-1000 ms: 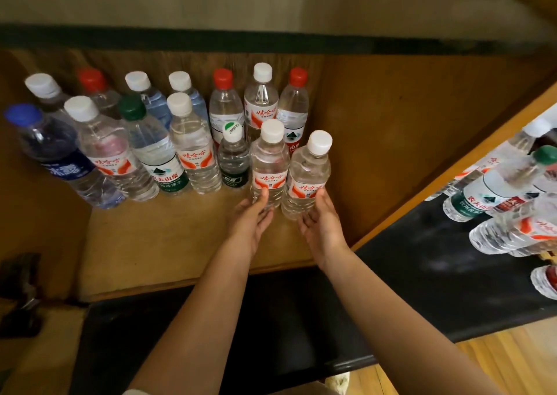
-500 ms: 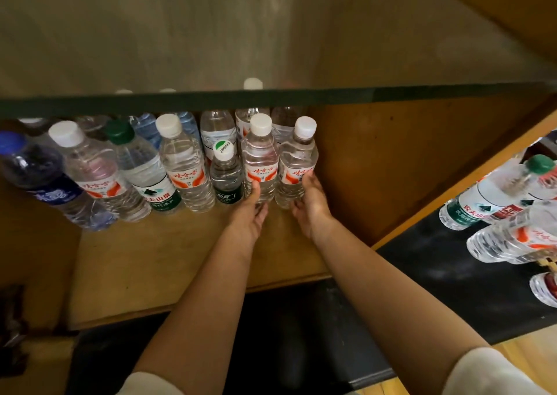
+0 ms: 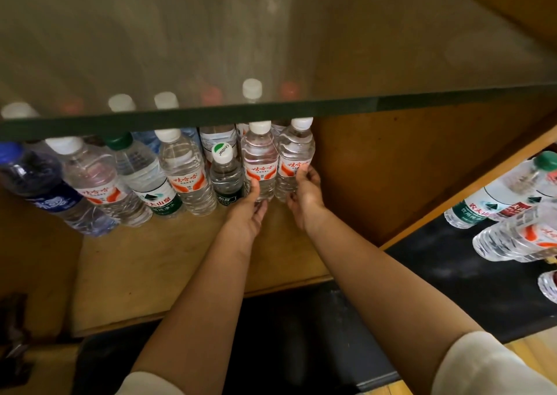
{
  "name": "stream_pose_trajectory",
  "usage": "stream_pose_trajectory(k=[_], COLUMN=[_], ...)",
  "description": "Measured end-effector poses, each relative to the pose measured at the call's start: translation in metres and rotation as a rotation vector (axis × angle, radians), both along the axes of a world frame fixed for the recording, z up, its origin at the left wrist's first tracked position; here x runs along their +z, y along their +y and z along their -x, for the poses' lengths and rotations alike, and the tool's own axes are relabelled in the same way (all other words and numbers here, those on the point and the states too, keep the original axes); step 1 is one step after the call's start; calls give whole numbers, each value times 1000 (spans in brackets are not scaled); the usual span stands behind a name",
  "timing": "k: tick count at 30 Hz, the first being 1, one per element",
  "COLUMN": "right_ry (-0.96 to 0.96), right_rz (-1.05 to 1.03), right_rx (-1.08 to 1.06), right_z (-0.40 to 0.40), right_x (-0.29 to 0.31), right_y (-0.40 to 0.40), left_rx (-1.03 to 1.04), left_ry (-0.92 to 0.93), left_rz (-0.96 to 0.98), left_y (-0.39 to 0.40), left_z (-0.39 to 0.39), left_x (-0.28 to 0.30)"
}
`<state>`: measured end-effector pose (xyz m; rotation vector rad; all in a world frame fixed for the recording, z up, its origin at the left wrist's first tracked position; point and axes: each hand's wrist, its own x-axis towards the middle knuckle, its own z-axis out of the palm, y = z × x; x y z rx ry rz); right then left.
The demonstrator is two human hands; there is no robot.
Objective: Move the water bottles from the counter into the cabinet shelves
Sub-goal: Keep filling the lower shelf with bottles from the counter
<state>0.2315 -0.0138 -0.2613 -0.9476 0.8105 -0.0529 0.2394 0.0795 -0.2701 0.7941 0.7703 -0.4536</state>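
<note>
Two clear water bottles with white caps and red-and-white labels stand side by side on the wooden cabinet shelf (image 3: 150, 274). My left hand (image 3: 248, 213) holds the left bottle (image 3: 259, 159) low down, thumb up against its side. My right hand (image 3: 306, 194) grips the right bottle (image 3: 294, 153), thumb on the label and fingers round its right side. Both bottles stand upright at the right end of the front row, next to a small green-labelled bottle (image 3: 226, 177).
A glass shelf (image 3: 271, 109) spans the cabinet just above the bottle caps; a back row shows through it. Several more bottles stand to the left on the wooden shelf. Several bottles (image 3: 512, 238) lie on the black counter (image 3: 452, 274) at the right.
Both hands have pushed the two bottles further back into the shelf, up against the front row. My view has risen, so the glass shelf now covers the back row.
</note>
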Motion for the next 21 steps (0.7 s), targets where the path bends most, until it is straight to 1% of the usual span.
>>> stream_pose_trajectory(k=[8, 17, 19, 21], right_ry=[-16, -34, -32, -18], right_rz=[-5, 21, 68, 137], right_rx=[19, 49, 86, 136], right_z=[-1, 0, 0, 2], right_x=[1, -4, -4, -6], right_y=[-3, -3, -4, -6], left_rx=[76, 47, 5, -87], left_ry=[-17, -35, -44, -55], left_rz=[5, 6, -17, -65], left_y=[-3, -4, -4, -4], left_z=[-4, 1, 3, 9], left_x=[1, 4, 4, 4])
